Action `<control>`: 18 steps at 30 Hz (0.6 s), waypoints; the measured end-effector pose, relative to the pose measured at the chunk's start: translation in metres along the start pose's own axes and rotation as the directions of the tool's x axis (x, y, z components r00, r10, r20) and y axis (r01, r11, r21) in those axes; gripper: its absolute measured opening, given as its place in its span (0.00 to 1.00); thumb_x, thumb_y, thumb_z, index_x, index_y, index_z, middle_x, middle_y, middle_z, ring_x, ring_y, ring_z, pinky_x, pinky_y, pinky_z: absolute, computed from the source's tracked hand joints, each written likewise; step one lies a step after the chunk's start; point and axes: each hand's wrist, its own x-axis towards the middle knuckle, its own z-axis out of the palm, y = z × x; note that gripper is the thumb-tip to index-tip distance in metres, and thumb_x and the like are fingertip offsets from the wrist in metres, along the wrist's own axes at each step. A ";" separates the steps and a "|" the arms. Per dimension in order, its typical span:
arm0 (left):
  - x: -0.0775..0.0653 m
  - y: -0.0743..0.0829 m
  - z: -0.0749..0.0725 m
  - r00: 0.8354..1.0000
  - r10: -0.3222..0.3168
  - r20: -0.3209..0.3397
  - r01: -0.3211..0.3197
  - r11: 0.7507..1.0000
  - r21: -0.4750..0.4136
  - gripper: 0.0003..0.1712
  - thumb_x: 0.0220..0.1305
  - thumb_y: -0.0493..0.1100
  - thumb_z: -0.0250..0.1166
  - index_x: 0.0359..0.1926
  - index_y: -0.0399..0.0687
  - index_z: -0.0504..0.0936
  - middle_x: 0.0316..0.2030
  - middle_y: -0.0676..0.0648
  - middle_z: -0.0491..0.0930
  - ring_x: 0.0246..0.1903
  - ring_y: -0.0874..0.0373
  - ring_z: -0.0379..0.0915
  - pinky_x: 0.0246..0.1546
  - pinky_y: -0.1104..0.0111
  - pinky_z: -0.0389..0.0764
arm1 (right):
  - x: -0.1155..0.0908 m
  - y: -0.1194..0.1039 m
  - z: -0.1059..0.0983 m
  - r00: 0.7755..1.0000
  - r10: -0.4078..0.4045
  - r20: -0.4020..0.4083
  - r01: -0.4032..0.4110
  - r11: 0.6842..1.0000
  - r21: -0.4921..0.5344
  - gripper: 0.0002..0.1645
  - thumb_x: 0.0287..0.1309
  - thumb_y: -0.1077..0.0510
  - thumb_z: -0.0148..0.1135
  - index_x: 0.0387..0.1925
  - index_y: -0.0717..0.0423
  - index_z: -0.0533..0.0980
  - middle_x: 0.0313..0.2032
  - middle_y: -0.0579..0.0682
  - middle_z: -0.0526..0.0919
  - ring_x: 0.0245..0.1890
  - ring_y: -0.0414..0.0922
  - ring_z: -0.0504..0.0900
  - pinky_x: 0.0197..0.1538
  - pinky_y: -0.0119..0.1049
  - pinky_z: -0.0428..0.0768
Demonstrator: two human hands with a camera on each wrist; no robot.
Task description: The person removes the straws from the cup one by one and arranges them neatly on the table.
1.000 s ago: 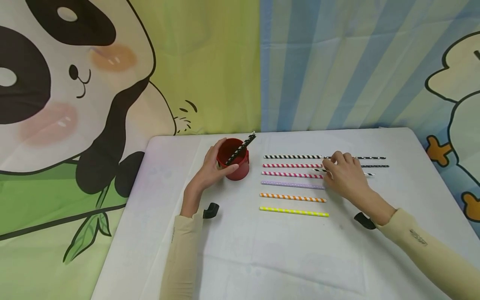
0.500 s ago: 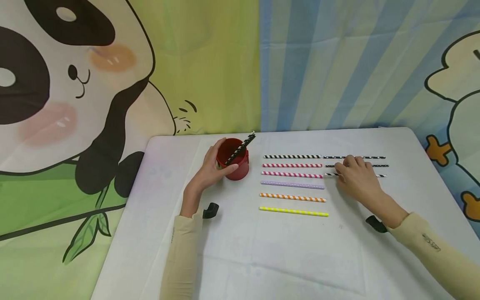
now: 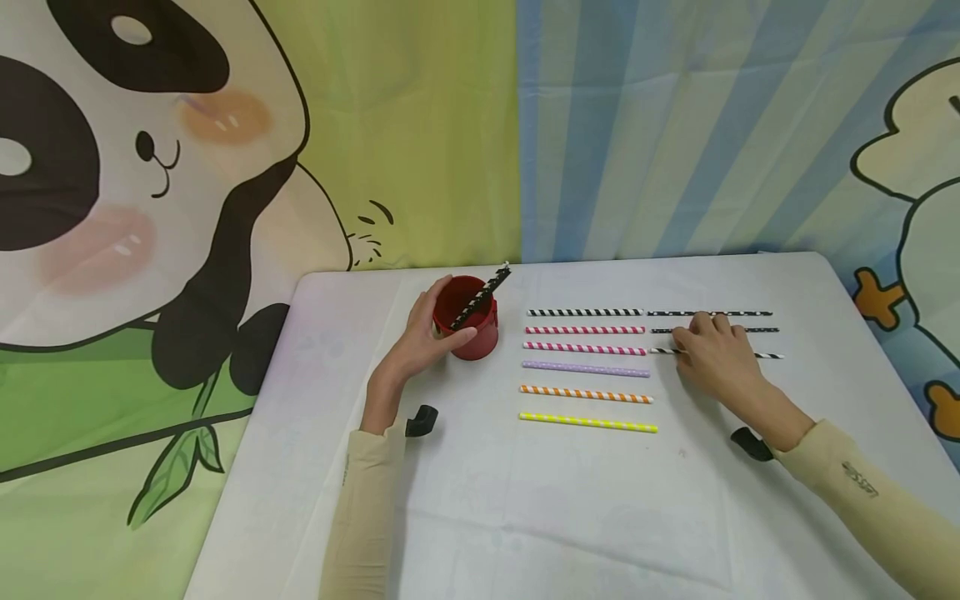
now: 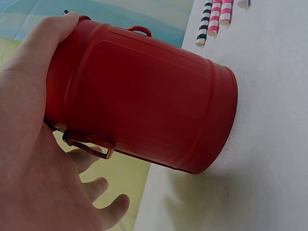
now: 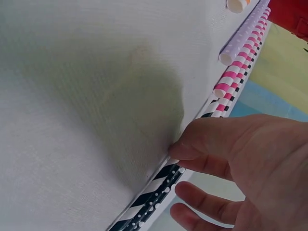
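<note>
My left hand [image 3: 416, 342] holds a small red metal bucket [image 3: 486, 343] at its rim, thumb on the near side. Inside it a few black patterned paper straws [image 3: 480, 298] lean to the right. To the right, my right hand [image 3: 720, 357] pinches a black-and-white striped paper straw [image 5: 153, 187] between thumb and forefinger, low over the white table. This straw lies in line with a pink striped straw [image 3: 585, 348], their ends close together. Just behind it are a black dotted straw [image 3: 763, 330] and another black patterned straw [image 3: 750, 314].
Below the pink straw lie a lilac straw [image 3: 585, 368], an orange striped straw [image 3: 585, 394] and a yellow straw [image 3: 588, 422]. Above it are a red striped straw [image 3: 583, 331] and a black striped straw [image 3: 585, 312]. A printed curtain [image 3: 442, 133] hangs behind the table [image 3: 570, 517].
My right hand has moved right with the black-and-white straw, bringing it into line beside the pink striped straw. My left hand and the bucket have stayed in place.
</note>
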 end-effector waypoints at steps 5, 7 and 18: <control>0.000 0.000 0.000 1.000 -0.002 0.001 0.002 1.000 0.002 0.54 0.58 0.60 0.73 0.77 0.71 0.51 0.70 0.53 0.61 0.70 0.56 0.54 0.64 0.46 0.72 | 0.001 -0.001 -0.002 1.000 0.012 0.029 -0.011 1.000 -0.009 0.11 0.51 0.64 0.70 0.37 0.56 0.78 0.40 0.62 0.73 0.41 0.63 0.70 0.37 0.58 0.70; 0.001 -0.001 0.000 1.000 -0.006 0.003 0.006 1.000 0.005 0.53 0.58 0.60 0.73 0.77 0.73 0.51 0.70 0.53 0.61 0.70 0.56 0.54 0.64 0.46 0.72 | 0.002 -0.001 -0.002 0.999 0.014 0.036 -0.014 1.000 -0.015 0.11 0.51 0.64 0.70 0.37 0.57 0.78 0.40 0.62 0.73 0.42 0.63 0.70 0.37 0.59 0.70; 0.001 -0.003 0.001 1.000 -0.007 0.007 0.007 1.000 -0.005 0.53 0.58 0.60 0.73 0.76 0.76 0.51 0.70 0.53 0.61 0.70 0.56 0.55 0.64 0.47 0.73 | 0.000 -0.004 -0.006 0.995 0.044 0.094 -0.043 0.999 -0.009 0.10 0.53 0.63 0.69 0.38 0.57 0.78 0.41 0.61 0.73 0.42 0.63 0.70 0.39 0.58 0.71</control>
